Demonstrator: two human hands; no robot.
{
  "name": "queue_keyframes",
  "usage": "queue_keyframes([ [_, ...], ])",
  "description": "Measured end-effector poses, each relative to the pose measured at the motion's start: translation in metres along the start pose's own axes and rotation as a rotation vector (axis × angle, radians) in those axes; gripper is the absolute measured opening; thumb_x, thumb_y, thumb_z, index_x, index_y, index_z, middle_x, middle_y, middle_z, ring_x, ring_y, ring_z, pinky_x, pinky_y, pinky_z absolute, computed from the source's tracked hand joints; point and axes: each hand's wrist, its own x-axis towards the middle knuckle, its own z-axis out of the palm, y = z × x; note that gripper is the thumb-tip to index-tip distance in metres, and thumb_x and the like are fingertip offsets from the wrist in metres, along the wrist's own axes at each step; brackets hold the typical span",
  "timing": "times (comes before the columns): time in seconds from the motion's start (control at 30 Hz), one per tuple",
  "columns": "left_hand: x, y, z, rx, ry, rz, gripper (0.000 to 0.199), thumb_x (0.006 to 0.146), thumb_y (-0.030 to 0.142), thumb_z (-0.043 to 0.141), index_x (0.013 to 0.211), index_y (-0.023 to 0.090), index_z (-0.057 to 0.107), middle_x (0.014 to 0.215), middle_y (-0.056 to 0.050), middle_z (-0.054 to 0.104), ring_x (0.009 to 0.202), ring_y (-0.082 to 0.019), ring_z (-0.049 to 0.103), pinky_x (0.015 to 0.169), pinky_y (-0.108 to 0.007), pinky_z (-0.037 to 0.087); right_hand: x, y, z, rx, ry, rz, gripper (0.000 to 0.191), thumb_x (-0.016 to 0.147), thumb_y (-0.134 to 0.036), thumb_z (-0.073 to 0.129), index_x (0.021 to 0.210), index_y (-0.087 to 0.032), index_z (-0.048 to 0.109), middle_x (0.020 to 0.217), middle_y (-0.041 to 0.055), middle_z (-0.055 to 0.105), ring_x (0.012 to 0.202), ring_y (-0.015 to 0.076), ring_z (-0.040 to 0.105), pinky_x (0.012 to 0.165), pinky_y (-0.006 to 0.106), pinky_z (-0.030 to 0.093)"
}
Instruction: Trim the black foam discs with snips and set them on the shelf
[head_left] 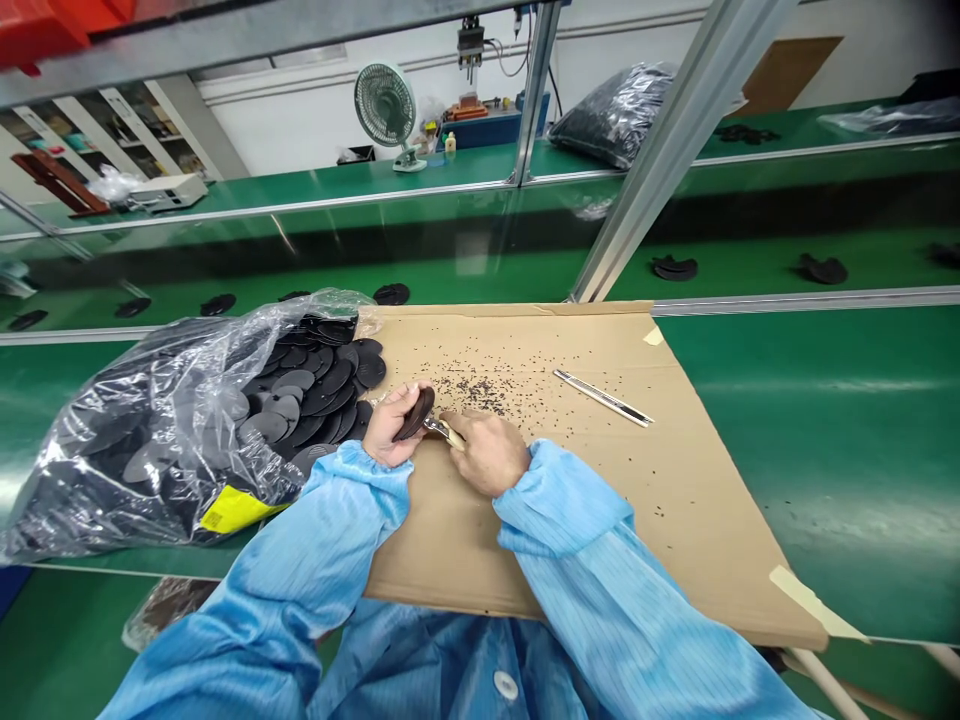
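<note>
My left hand (388, 428) grips a black round disc (417, 413), tilted on its edge, above the brown cardboard sheet (465, 540). Closed round the pale handle of a small metal-tipped tool (445, 432) is my right hand (487, 452). The tool's metal end meets the lower right side of the disc; the exact contact is too small to make out. Tiny black bits (480, 390) are scattered on the cardboard beyond my hands. A slim utility knife (604, 397) lies to their right.
At the left, a clear plastic bag (150, 430) spills many black discs (300, 385) beside the cardboard. Behind runs a green conveyor (480, 270) with spaced black pieces. A slanted metal post (660, 140) rises at its near edge. A green fan (385, 105) stands further back.
</note>
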Motion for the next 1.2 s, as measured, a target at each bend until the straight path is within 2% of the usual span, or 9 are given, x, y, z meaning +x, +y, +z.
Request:
queue_keyframes([
  [0.17,0.001,0.000,-0.001,0.013,0.026,-0.023,0.021,0.070,0.022,0.073,0.085,0.012,0.062,0.057,0.003,0.052,0.040,-0.005,0.042,0.035,-0.016,0.033,0.000,-0.002,0.000,-0.030,-0.018,0.020,0.036,0.078,-0.023,0.048,0.112,-0.025,0.059,0.101,0.0054,0.067,0.088,0.0218,0.062,0.067,0.029,0.042],
  [0.33,0.000,0.002,0.001,-0.010,-0.030,-0.041,0.013,0.077,0.020,0.066,0.086,0.013,0.061,0.058,0.003,0.047,0.041,-0.005,0.039,0.035,-0.015,0.030,-0.001,-0.002,0.004,0.069,0.030,0.018,0.031,0.077,-0.021,0.049,0.105,-0.024,0.063,0.099,0.0062,0.068,0.088,0.0216,0.062,0.070,0.029,0.043],
  [0.47,-0.002,0.006,0.001,-0.142,-0.113,-0.086,0.011,0.086,0.020,0.052,0.089,0.013,0.060,0.064,0.002,0.044,0.043,-0.003,0.035,0.034,-0.014,0.025,0.000,0.001,0.010,0.410,0.170,-0.015,0.028,0.079,-0.020,0.048,0.100,-0.025,0.066,0.093,0.0019,0.070,0.088,0.0181,0.062,0.076,0.027,0.045],
  [0.6,-0.006,0.011,-0.002,-0.251,-0.115,-0.105,0.019,0.089,0.016,0.042,0.092,0.012,0.060,0.065,0.001,0.039,0.043,-0.003,0.030,0.034,-0.012,0.023,0.007,0.007,0.014,0.965,0.334,0.092,0.033,0.075,-0.029,0.058,0.106,-0.019,0.064,0.095,0.0038,0.069,0.084,0.0188,0.062,0.079,0.032,0.047],
  [0.67,-0.007,0.013,-0.003,-0.283,-0.100,-0.093,0.020,0.089,0.013,0.040,0.094,0.013,0.060,0.066,0.001,0.038,0.043,-0.003,0.029,0.034,-0.012,0.022,0.011,0.010,0.014,1.348,0.282,0.154,0.039,0.073,-0.034,0.061,0.109,-0.017,0.060,0.094,0.0062,0.069,0.080,0.0193,0.063,0.078,0.036,0.049],
  [0.73,-0.007,0.013,-0.004,-0.304,-0.085,-0.080,0.021,0.089,0.013,0.039,0.095,0.013,0.059,0.065,0.002,0.037,0.042,-0.003,0.027,0.034,-0.012,0.022,0.014,0.012,0.012,1.690,0.172,0.207,0.037,0.074,-0.033,0.059,0.107,-0.017,0.058,0.094,0.0078,0.069,0.078,0.0193,0.065,0.078,0.038,0.050],
  [0.83,-0.007,0.013,-0.003,-0.329,-0.057,-0.065,0.020,0.090,0.014,0.038,0.093,0.013,0.058,0.064,0.003,0.035,0.041,-0.003,0.024,0.034,-0.012,0.022,0.015,0.016,0.007,1.963,0.047,0.279,0.024,0.080,-0.028,0.052,0.101,-0.017,0.057,0.099,0.0106,0.069,0.083,0.0195,0.067,0.084,0.040,0.050],
  [0.97,-0.009,0.014,-0.002,-0.358,-0.034,-0.027,0.020,0.092,0.013,0.036,0.090,0.015,0.056,0.062,0.004,0.033,0.039,-0.002,0.020,0.033,-0.012,0.020,0.014,0.016,0.005,1.981,-0.052,0.297,0.022,0.082,-0.025,0.048,0.099,-0.015,0.057,0.097,0.0116,0.070,0.082,0.0194,0.068,0.083,0.040,0.051],
  [1.2,-0.013,0.016,-0.005,-0.225,-0.012,0.050,0.018,0.093,0.018,0.038,0.084,0.019,0.054,0.059,0.006,0.026,0.038,-0.003,0.009,0.032,-0.015,0.012,0.009,0.011,0.015,1.896,-0.160,0.171,0.027,0.073,-0.029,0.064,0.096,-0.016,0.060,0.088,0.0075,0.070,0.075,0.0176,0.067,0.078,0.039,0.052],
])
